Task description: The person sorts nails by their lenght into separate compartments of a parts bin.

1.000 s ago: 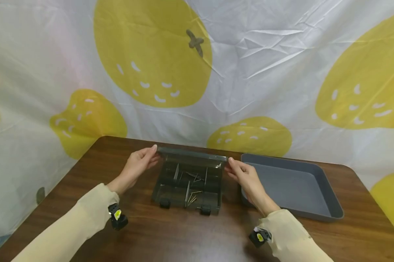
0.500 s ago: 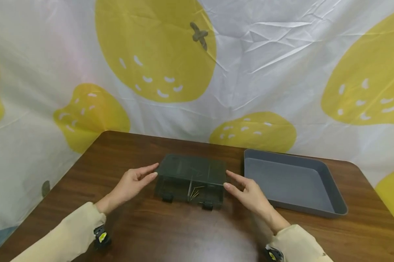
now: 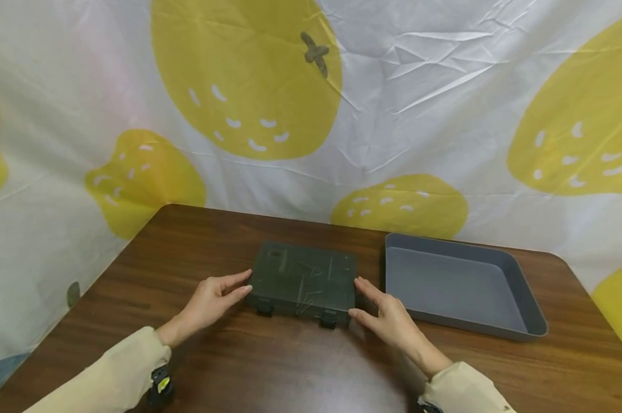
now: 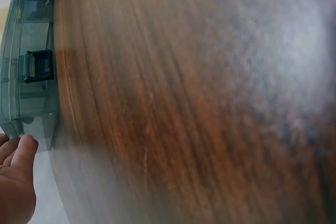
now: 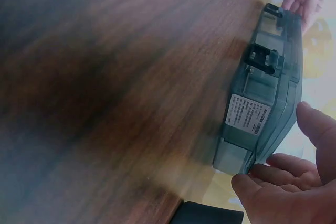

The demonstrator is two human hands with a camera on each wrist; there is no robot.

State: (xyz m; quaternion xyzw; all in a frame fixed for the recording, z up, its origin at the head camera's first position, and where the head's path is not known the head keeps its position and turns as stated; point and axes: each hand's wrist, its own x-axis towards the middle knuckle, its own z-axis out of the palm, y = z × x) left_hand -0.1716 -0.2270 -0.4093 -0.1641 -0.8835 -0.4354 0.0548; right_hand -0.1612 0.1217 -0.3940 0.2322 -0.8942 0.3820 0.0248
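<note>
A dark translucent compartment box (image 3: 303,275) lies on the table with its lid down. Two black latches, a left latch (image 3: 264,308) and a right latch (image 3: 328,319), sit on its front side. Thin metal pins show faintly through the lid. My left hand (image 3: 208,301) touches the box's left end with thumb and fingers extended. At the opposite end, my right hand (image 3: 391,321) has its fingertips against the side, the thumb close to the front corner. The right wrist view shows a white printed label (image 5: 248,114) on the front wall near that hand.
A grey shallow tray (image 3: 455,287) stands to the right of the box, just beyond the right hand. The wooden table (image 3: 280,367) meets a fruit-print curtain (image 3: 373,143) along its back edge.
The lid, held raised by both hands a second ago, has come down over the box. Both hands have moved down and toward me, from the lid's edge to the box's ends.
</note>
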